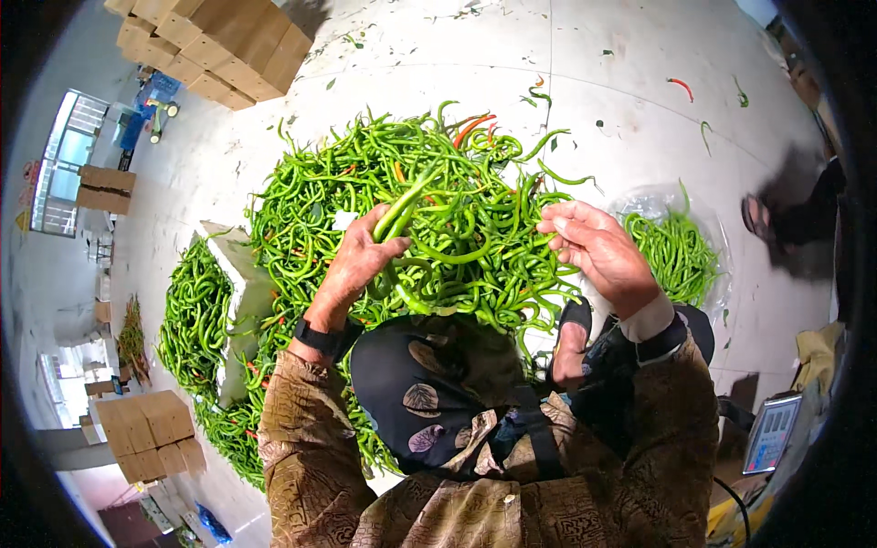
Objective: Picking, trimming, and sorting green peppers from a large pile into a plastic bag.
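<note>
A large heap of long green chili peppers [320,196] spreads over the floor in front of me, with a few red ones mixed in. Over its middle, my left hand [356,260] is closed around several green chili peppers [402,215], their ends sticking out past the thumb. My right hand [598,247] is above the heap's right edge, fingers drawn together near the thumb. Whatever is between those fingertips, if anything, is too small to make out. Right of that hand, a clear plastic bag [722,265] holds more green chili peppers [671,251].
A white foam box [239,292] full of peppers stands at the left within the heap. Stacked cardboard boxes [228,55] rise at the far left, others [151,434] at the near left. Another person's foot [756,217] is at the right, above a scale-like display [772,434].
</note>
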The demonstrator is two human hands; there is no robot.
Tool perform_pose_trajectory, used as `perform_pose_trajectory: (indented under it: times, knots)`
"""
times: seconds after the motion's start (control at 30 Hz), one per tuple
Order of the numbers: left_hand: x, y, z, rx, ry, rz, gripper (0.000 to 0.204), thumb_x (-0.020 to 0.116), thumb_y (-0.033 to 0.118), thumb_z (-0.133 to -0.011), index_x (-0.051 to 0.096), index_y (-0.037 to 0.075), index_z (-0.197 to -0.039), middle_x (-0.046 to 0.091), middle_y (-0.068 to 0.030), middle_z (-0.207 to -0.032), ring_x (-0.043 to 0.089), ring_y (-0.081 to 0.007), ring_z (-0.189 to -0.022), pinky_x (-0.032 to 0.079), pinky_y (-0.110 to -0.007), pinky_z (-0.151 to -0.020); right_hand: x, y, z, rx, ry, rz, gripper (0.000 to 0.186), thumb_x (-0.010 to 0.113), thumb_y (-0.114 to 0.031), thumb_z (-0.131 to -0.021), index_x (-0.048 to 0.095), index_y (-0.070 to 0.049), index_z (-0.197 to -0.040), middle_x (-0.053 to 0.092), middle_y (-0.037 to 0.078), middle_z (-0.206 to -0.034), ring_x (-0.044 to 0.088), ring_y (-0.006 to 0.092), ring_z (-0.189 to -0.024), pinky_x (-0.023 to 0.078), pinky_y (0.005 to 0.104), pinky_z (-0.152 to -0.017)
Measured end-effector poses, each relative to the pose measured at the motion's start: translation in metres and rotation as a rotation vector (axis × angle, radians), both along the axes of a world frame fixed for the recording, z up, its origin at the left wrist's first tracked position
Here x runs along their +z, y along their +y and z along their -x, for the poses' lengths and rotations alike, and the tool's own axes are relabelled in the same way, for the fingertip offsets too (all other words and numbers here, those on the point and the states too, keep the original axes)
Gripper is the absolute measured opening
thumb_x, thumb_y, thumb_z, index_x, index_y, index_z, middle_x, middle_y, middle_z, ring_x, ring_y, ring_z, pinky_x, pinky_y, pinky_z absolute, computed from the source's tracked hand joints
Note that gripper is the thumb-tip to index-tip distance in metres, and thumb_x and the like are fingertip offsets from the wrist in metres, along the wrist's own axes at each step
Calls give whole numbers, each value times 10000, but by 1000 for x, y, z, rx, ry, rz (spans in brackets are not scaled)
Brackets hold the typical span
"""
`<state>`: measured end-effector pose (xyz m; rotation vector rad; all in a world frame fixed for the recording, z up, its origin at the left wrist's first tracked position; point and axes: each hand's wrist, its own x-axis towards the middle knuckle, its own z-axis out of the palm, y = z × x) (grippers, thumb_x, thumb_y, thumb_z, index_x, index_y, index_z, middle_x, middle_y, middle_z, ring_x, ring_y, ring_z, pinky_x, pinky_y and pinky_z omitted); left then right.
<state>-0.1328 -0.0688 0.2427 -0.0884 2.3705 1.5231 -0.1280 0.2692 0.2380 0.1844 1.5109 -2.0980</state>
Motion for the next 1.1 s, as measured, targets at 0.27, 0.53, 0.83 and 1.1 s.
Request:
perform_pose_trajectory:
  times: [0.27,0.53,0.83,1.1]
  knots:
    - [42,19,12,-86,-118,39,221,704,99,-830,608,65,-1025,556,51,-813,503,-65,-715,423,-224,-652,8,4,-8,-1,-9,16,310,567,-221,-988,572,-22,-1226,626,53,-1100,552,108,-903,466,251,-802]
    - [3,19,23,-308,68,569,447,673,192,-751,623,41,-1170,669,-268,-919,646,-445,-889,527,-495,-792,16,-17,-25,197,34,73,346,542,-234,-993,563,9,-1238,632,87,-1135,575,118,-923,473,251,-789]
    - [22,0,10,-294,270,606,319,688,187,-791,553,9,-1019,649,-247,-900,615,-461,-867,495,-509,-729,-9,-32,-7,117,-71,3,287,575,-202,-982,592,-22,-1204,637,78,-1127,585,128,-917,478,269,-771]
    - [12,-70,-6,-79,272,234,287,673,56,-811,547,-17,-1059,577,-32,-877,511,-140,-805,456,-325,-722,-7,-18,-12,45,-11,-38,293,599,-204,-966,597,-36,-1207,629,54,-1122,586,128,-937,486,286,-801]
